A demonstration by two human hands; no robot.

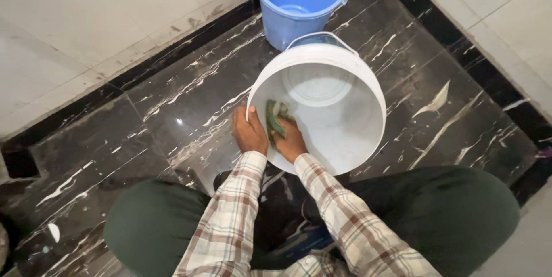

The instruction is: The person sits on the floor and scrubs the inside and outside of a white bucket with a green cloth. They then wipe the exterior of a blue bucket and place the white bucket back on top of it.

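Mid-frame: I see left hand [249, 133] clamped on white bucket [345, 139] rim; right hand [289, 142], inside, closed on green pad [275, 119]; mouth faces me.

The right hand [290, 140] reaches inside the white bucket [345, 133], and its fingertips are covered by the green scrubbing pad [275, 119] it presses there, so the grip itself cannot be made out. The left hand [249, 133] clasps the rim just beside it; its fingers curl over the outer wall, out of sight. Beyond both hands, the blue bucket [299, 1] is cut off by the top edge. Whether it holds water is unclear.
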